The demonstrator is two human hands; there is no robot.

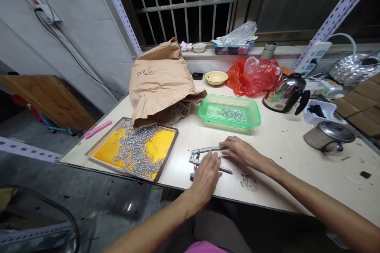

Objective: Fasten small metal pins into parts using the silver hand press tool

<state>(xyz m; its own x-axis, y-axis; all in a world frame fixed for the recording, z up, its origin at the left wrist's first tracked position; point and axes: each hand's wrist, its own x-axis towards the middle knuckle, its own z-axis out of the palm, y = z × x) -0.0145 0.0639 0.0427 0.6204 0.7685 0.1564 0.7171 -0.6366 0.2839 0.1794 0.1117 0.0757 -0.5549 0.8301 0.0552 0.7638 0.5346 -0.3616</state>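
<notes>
A metal hand tool like pliers (208, 149), with two long handles and a small spring near its head, lies on the table with its handles spread. My left hand (206, 174) rests over its lower handle, fingers stretched forward and palm down. At the tip of the upper handle is my right hand (239, 151), its fingers extended and touching or just beside the metal. To the left, a shallow tray (97, 151) with a yellow bottom holds many small metal pins (135, 152). Similar pins lie in the green plastic basket (208, 116) beyond my hands.
Behind the tray, a brown paper bag (160, 73) spills more pins from its mouth. A pink cutter-like strip (97, 129) lies left. Farther back are a yellow bowl (216, 78) and red plastic bag (252, 77). A kettle (282, 95) and metal mug (322, 138) stand right.
</notes>
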